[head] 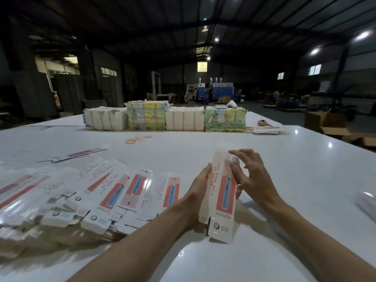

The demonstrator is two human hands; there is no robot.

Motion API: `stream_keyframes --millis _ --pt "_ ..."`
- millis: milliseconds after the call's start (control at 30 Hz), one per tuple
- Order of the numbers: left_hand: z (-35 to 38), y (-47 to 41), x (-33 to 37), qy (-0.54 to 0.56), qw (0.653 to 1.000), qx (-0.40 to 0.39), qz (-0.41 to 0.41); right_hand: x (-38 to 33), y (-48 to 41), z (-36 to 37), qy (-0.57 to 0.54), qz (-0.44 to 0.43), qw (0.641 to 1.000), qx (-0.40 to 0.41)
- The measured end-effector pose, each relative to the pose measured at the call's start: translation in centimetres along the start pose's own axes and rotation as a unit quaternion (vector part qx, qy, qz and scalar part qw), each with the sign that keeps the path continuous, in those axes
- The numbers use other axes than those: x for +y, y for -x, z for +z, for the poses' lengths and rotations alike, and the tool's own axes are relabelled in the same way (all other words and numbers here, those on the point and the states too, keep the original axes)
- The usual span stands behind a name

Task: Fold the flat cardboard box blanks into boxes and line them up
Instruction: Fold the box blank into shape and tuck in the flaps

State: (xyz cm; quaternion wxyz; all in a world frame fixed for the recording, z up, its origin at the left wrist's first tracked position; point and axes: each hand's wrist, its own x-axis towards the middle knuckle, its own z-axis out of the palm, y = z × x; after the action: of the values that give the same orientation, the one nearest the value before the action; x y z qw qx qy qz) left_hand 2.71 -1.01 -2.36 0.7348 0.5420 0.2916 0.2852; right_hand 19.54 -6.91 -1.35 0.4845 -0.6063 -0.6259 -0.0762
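Head view: left grip (198,186) clasps box (224,198) side; right grip (252,178) pinches its blurred top flap; blanks (114,190) smeared.

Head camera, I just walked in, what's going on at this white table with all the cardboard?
A person is folding a box blank into shape. The left grip holds the long red-and-white carton by its left side, over the white table, while the right grip works with its fingers at the carton's far end. A fanned heap of flat blanks lies to the left. Wrapped bundles sit along the far edge, with rubber bands in front of them.
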Motion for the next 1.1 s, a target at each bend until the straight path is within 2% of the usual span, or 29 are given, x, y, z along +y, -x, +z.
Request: stream_keyframes --millis 67,233,333,433,533,633,833,1000,1100 --pt "0.0 -0.1 0.0 -0.021 0.999 0.012 0.024 0.1 0.0 0.0 0.016 0.003 0.999 -0.033" --pt "0.0 0.3 -0.1 -0.021 0.999 0.0 0.041 0.5 0.0 -0.4 0.025 -0.031 0.999 -0.036" --pt "-0.1 0.7 0.2 0.001 0.999 -0.022 0.037 0.3 -0.4 -0.3 -0.03 -0.011 0.999 -0.034" --pt "-0.2 1.1 0.2 0.024 0.997 -0.064 0.021 -0.1 -0.8 -0.5 -0.115 0.043 0.992 -0.03" --pt "0.0 1.2 0.3 0.032 0.995 -0.089 0.012 -0.7 -1.2 -1.0 -0.212 0.116 0.97 -0.026" --pt "0.3 0.7 0.4 0.028 0.993 -0.116 -0.004 -0.5 -1.6 -2.1 -0.266 0.17 0.947 -0.059" --pt "0.7 -0.2 0.8 0.004 0.982 -0.187 -0.027 0.1 -1.9 -3.6 -0.385 0.196 0.895 -0.109" --pt "2.8 0.0 1.2 0.034 0.989 -0.124 -0.068 0.0 -2.0 -3.2 -0.49 0.189 0.84 -0.138" --pt "2.8 -0.2 0.7 0.065 0.991 -0.105 -0.05 -0.1 -1.7 -2.3 -0.482 0.18 0.852 -0.097"
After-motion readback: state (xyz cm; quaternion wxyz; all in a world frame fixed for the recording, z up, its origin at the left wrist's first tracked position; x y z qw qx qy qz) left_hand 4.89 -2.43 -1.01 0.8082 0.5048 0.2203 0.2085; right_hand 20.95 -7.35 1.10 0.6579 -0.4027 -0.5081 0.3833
